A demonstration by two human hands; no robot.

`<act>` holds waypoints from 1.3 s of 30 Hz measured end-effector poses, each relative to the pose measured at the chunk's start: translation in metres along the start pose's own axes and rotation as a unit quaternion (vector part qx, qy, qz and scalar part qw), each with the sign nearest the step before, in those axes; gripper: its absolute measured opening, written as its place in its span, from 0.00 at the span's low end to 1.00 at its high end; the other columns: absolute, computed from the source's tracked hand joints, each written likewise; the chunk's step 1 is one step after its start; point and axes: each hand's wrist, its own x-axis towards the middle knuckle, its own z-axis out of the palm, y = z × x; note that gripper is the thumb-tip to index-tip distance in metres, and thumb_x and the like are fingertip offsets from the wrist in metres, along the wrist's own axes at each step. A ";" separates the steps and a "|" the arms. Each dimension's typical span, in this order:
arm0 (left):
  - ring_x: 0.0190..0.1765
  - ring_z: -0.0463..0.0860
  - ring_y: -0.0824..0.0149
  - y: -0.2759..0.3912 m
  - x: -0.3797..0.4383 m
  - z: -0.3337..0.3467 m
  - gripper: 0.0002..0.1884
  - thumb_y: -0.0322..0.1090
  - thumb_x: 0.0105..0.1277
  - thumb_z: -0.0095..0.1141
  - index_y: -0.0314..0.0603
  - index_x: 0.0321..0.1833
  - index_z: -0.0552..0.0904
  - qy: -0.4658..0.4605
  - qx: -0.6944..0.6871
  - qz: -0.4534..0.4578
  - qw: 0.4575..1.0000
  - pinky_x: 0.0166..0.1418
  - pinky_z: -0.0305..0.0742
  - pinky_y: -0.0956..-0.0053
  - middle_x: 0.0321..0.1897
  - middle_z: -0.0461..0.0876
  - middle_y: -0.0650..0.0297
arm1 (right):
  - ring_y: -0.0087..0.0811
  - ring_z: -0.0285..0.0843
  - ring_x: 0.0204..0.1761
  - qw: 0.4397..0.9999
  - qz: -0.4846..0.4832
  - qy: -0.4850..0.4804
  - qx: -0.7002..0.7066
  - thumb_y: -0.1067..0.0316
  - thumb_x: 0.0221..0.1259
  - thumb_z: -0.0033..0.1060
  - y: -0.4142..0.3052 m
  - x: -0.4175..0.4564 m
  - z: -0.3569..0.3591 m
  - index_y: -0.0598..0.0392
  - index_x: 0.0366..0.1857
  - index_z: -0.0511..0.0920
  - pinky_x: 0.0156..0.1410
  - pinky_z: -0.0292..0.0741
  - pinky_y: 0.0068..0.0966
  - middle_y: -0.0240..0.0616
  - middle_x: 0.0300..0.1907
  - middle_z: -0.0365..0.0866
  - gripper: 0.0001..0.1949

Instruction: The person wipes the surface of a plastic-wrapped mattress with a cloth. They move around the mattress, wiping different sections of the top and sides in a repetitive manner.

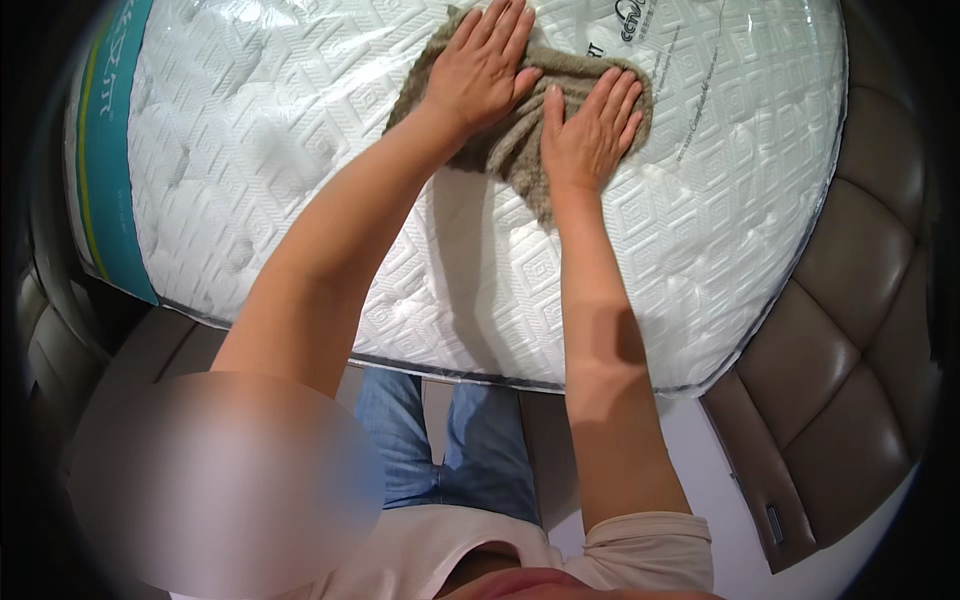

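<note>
A grey-brown plush cloth [517, 161] lies wrinkled on a white quilted mattress [315, 90] that is wrapped in clear plastic. My left hand [476, 79] rests palm down on the upper left part of the cloth, with its fingers stretched away from me. Palm down as well, my right hand [592, 131] presses on the cloth's right side, its fingers spread. Folds of the cloth bunch up between the two hands, and one corner hangs towards me beside my right wrist. The fabric under both palms is hidden.
A padded brown leather headboard [840, 300] runs along the mattress's right side. A teal band [112, 165] bearing writing covers its left end. Dark edging [457, 373] marks the near side, close to my jeans [480, 442]. A blurred patch hides the lower left.
</note>
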 end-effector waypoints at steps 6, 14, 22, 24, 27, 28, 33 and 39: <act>0.85 0.51 0.39 -0.010 0.036 0.007 0.36 0.48 0.76 0.47 0.27 0.79 0.62 0.018 -0.013 -0.057 0.998 0.87 0.46 0.50 0.82 0.54 0.36 | 0.52 0.49 0.85 0.998 -0.045 -0.011 -0.035 0.46 0.72 0.58 -0.010 0.071 0.005 0.67 0.79 0.60 0.87 0.47 0.48 0.57 0.82 0.57 0.41; 0.75 0.73 0.58 -0.019 -0.066 -0.075 0.10 0.33 0.68 0.54 0.44 0.50 0.82 -0.055 0.033 -0.015 0.998 0.83 0.60 0.59 0.65 0.81 0.59 | 0.48 0.46 0.86 0.969 -0.204 -0.138 -0.001 0.45 0.67 0.63 -0.046 -0.013 -0.012 0.66 0.77 0.63 0.88 0.43 0.50 0.53 0.83 0.56 0.42; 0.48 0.86 0.53 -0.047 -0.093 -0.192 0.15 0.35 0.61 0.72 0.38 0.42 0.78 -0.287 -0.130 -0.261 0.912 0.60 0.77 0.58 0.33 0.84 0.54 | 0.49 0.49 0.86 0.960 -0.182 -0.202 0.067 0.45 0.64 0.67 -0.085 -0.080 -0.024 0.62 0.80 0.60 0.86 0.44 0.54 0.52 0.82 0.57 0.46; 0.39 0.85 0.55 -0.075 -0.096 -0.191 0.17 0.36 0.64 0.72 0.34 0.46 0.78 -0.246 -0.232 -0.345 0.875 0.43 0.79 0.62 0.34 0.85 0.51 | 0.50 0.47 0.86 0.966 -0.177 -0.170 0.079 0.43 0.65 0.66 -0.098 -0.070 -0.014 0.64 0.80 0.58 0.87 0.43 0.54 0.53 0.83 0.57 0.47; 0.40 0.79 0.72 -0.142 -0.086 -0.173 0.13 0.26 0.64 0.59 0.36 0.51 0.82 -0.171 -0.383 -0.395 0.817 0.45 0.76 0.75 0.37 0.83 0.67 | 0.49 0.43 0.87 0.967 -0.188 -0.139 0.100 0.39 0.66 0.64 -0.135 -0.027 0.012 0.62 0.81 0.57 0.87 0.40 0.53 0.53 0.84 0.53 0.48; 0.40 0.78 0.73 -0.166 -0.077 -0.166 0.14 0.24 0.60 0.59 0.37 0.51 0.82 -0.117 -0.409 -0.389 0.817 0.47 0.75 0.77 0.38 0.82 0.69 | 0.49 0.42 0.87 0.965 -0.204 -0.124 0.108 0.38 0.66 0.64 -0.147 -0.009 0.022 0.62 0.81 0.57 0.88 0.39 0.53 0.54 0.84 0.52 0.48; 0.40 0.84 0.59 -0.231 -0.021 -0.178 0.29 0.14 0.50 0.56 0.26 0.60 0.79 0.094 -0.482 -0.506 0.709 0.42 0.80 0.70 0.44 0.83 0.48 | 0.50 0.45 0.86 0.962 -0.257 -0.052 0.074 0.45 0.68 0.64 -0.202 0.072 0.035 0.67 0.80 0.55 0.87 0.45 0.50 0.57 0.84 0.51 0.46; 0.69 0.73 0.48 -0.272 -0.022 -0.169 0.40 0.17 0.49 0.60 0.23 0.71 0.65 0.379 -0.339 -0.331 0.795 0.73 0.71 0.57 0.64 0.72 0.44 | 0.50 0.47 0.85 0.977 -0.202 -0.011 0.062 0.42 0.65 0.67 -0.207 0.068 0.062 0.61 0.79 0.60 0.86 0.49 0.48 0.57 0.84 0.50 0.46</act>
